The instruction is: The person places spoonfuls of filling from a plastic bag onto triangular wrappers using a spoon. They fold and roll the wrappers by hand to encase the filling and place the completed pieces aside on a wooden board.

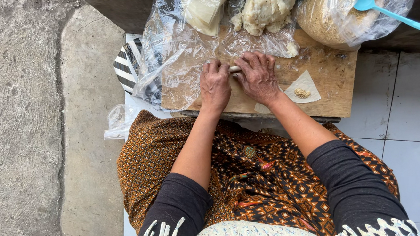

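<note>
Setting: concrete floor (30, 119) on one side, pale tiles (408, 101) on the other, with a wooden board (331, 76) sitting low in front of a seated person, doing duty as the table.
Lap: patterned brown-and-orange cloth (252, 178) over the knees, dark sleeves up to the forearms.
Left hand (214, 86): palm down on the board, fingers curled over one end of a thin pale roll (235, 69), so the grip is closed on it.
Right hand (258, 77): right next to the left one, fingers pressed down over the other end of the same roll, grip also closed on it.
Roll: lying across the board near its middle, only a short bit shows between the two hands.
Beside the right hand: a flat pale wrapper sheet (305, 85) with a small heap of brownish filling (302, 93) on it.
Far edge of the board: clear plastic bags, one with a stack of wrapper sheets (205, 6), one with a lump of pale dough (266, 10).
Far right: a bowl of brown crumbly filling (328, 18) in plastic, with a light blue spoon (383, 8) resting in it.
Left of the board: something with black and white stripes (126, 67), partly under the plastic.
</note>
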